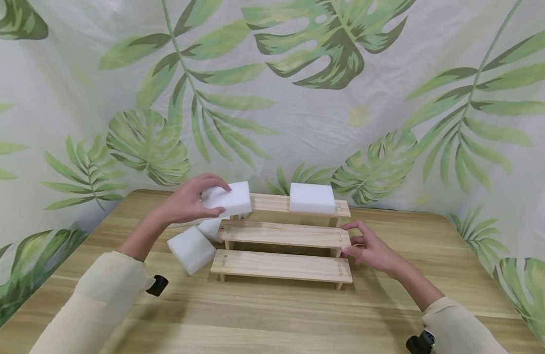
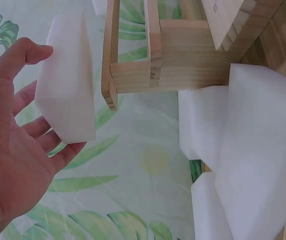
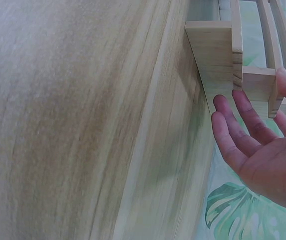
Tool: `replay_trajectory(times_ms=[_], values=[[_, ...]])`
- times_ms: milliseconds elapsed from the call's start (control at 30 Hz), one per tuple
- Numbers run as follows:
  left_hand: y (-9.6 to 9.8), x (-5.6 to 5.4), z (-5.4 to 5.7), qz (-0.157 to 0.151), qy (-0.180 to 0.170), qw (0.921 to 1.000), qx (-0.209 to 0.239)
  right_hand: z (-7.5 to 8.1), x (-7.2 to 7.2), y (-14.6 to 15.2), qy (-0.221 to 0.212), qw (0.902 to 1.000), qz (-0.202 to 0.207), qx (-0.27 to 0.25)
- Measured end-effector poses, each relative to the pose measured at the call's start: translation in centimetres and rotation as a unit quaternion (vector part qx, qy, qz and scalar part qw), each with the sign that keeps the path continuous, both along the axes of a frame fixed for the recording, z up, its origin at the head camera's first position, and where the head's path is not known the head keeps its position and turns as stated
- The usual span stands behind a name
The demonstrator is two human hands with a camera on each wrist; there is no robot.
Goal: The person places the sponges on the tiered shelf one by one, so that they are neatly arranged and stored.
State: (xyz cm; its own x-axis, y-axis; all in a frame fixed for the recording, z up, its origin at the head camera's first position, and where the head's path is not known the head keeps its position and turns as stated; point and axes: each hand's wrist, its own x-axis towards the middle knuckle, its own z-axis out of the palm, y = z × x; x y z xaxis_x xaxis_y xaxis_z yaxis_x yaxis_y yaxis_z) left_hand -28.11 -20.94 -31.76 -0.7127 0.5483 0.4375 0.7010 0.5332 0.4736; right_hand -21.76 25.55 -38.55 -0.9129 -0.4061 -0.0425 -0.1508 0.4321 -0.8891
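My left hand holds a white foam block by its left end, thumb in front and fingers over the top. The block is at the left end of the top tier of a three-tier wooden display rack; in the left wrist view a narrow gap shows between them. A second foam block sits on that tier's right part. My right hand pinches the right end of the middle tier between thumb and index finger. Its other fingers extend beneath, as the right wrist view shows near the rack's side support.
Left of the rack, several foam blocks lie in a loose pile, among them a tilted foam block in front. The bottom tier faces me. The wooden table ends at a leaf-patterned curtain behind the rack.
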Motion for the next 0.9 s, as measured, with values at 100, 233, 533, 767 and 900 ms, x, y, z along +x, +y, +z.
replay_trajectory(times_ms=[100,233,533,767,900], values=[[0.5,-0.1,0.0,-0.004,-0.001,1.0000,0.001,-0.1,0.0,0.0,0.000,1.0000,0.001,0.001],[1.1,-0.3,0.1,-0.005,-0.006,1.0000,0.002,-0.1,0.0,0.0,-0.001,1.0000,-0.001,0.002],[2.5,-0.9,0.2,-0.009,-0.016,0.9998,0.004,0.0,0.0,0.0,-0.004,1.0000,-0.001,-0.002],[3.7,-1.5,0.2,-0.017,-0.039,0.9989,0.017,0.1,0.1,0.0,-0.007,1.0000,-0.004,-0.001],[4.4,-1.9,0.1,-0.027,-0.041,0.9985,0.026,0.1,0.1,-0.1,-0.008,0.9999,-0.006,-0.002]])
